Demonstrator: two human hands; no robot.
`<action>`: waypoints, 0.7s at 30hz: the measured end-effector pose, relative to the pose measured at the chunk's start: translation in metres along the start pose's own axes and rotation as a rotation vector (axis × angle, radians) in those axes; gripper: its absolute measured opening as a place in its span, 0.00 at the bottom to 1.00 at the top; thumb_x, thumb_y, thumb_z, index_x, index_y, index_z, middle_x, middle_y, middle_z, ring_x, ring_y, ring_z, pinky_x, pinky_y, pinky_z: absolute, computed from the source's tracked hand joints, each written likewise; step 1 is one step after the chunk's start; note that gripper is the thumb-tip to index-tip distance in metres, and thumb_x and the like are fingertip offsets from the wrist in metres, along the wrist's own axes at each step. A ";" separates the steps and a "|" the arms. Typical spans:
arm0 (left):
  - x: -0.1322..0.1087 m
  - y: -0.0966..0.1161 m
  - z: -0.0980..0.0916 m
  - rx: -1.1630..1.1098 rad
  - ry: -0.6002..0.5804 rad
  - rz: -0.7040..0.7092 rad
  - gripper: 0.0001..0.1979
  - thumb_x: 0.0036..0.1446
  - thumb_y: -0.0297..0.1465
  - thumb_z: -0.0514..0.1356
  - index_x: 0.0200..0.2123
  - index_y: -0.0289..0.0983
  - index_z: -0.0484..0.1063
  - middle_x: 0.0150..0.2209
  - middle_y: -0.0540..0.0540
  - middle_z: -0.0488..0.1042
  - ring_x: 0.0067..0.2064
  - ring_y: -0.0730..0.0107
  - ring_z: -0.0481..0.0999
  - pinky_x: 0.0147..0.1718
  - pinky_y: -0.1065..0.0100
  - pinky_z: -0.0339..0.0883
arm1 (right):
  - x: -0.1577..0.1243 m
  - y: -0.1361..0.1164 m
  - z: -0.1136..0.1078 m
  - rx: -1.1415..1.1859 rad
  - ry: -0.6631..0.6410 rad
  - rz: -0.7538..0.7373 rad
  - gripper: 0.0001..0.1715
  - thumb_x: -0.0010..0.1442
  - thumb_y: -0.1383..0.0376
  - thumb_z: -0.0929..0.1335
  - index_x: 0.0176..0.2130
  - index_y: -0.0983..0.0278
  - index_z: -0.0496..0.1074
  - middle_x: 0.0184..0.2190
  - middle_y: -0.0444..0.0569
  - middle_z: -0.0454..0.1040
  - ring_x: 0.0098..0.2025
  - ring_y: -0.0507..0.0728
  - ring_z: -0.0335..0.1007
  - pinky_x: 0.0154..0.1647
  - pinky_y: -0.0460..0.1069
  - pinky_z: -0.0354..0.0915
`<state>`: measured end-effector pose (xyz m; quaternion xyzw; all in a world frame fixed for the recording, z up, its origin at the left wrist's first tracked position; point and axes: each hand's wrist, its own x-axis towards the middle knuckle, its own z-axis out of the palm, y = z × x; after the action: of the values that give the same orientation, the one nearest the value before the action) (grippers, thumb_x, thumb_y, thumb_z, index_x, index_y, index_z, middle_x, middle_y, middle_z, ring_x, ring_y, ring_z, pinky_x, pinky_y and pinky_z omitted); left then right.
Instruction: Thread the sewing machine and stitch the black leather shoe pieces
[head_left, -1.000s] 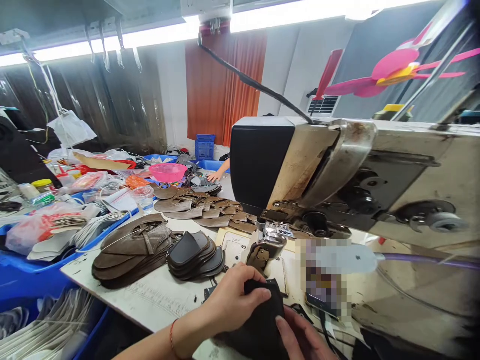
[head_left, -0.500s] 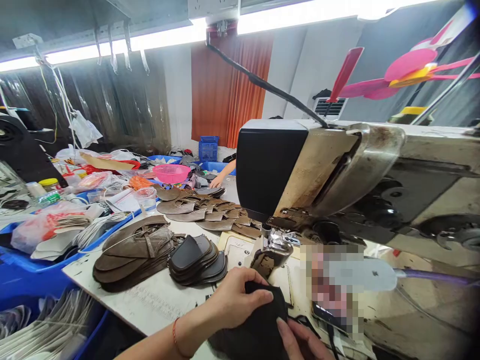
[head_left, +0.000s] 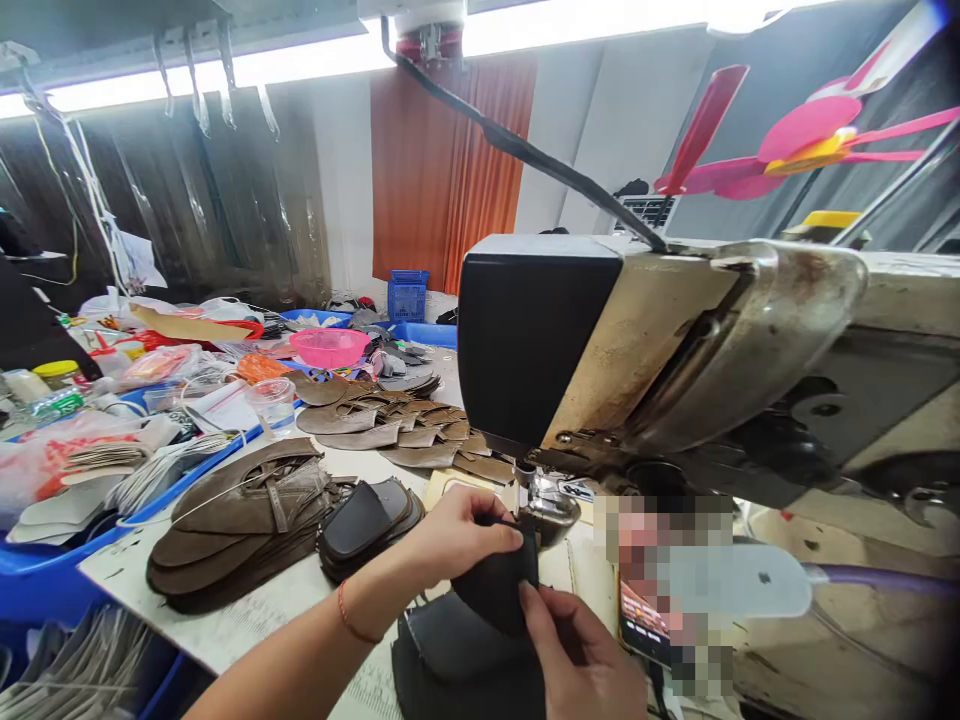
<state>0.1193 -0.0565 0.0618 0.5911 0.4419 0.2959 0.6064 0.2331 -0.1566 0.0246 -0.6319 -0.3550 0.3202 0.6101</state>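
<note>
A small black leather-like piece is pinched between my two hands, just in front of the sewing machine's needle area. My left hand grips its upper edge, thumb on top. At its right edge, my right hand closes thumb and fingers on it. Beneath lie larger black pieces, partly covered by the held piece and my right hand. Left of my left hand sits a stack of black curved pieces, beside a pile of brown leather-like pieces bound with a cord.
More brown pieces overlap in rows behind the machine foot. A phone and cable lie at the right, partly pixelated. Blue bins filled with cut pieces flank the table's left edge. A pink fan stands upper right.
Both hands have lifted the black piece up toward the machine foot, uncovering the black pieces below. The view has shifted slightly. Another person's hand at the back is no longer visible.
</note>
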 end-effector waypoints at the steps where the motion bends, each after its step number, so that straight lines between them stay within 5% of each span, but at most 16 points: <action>1: 0.004 0.002 -0.002 -0.010 -0.010 -0.004 0.12 0.41 0.36 0.63 0.28 0.34 0.71 0.19 0.55 0.64 0.21 0.78 0.58 0.21 0.74 0.49 | 0.005 0.002 0.002 0.036 -0.026 0.018 0.27 0.45 0.42 0.73 0.27 0.64 0.73 0.24 0.46 0.73 0.28 0.55 0.70 0.31 0.43 0.68; 8: 0.026 0.015 -0.008 -0.033 -0.064 0.017 0.10 0.39 0.35 0.63 0.23 0.34 0.68 0.19 0.55 0.63 0.22 0.78 0.58 0.21 0.73 0.49 | 0.030 0.016 0.015 0.255 -0.078 0.222 0.34 0.37 0.41 0.77 0.30 0.67 0.74 0.26 0.50 0.73 0.28 0.55 0.66 0.27 0.46 0.67; 21: 0.037 0.021 -0.010 -0.046 -0.086 0.038 0.11 0.38 0.35 0.64 0.23 0.35 0.68 0.21 0.53 0.65 0.23 0.77 0.61 0.23 0.72 0.53 | 0.035 0.007 0.019 0.316 -0.029 0.212 0.33 0.37 0.44 0.78 0.31 0.67 0.75 0.26 0.48 0.73 0.28 0.52 0.66 0.28 0.44 0.67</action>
<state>0.1298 -0.0164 0.0759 0.5976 0.3970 0.2917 0.6326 0.2363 -0.1165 0.0171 -0.5575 -0.2405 0.4434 0.6594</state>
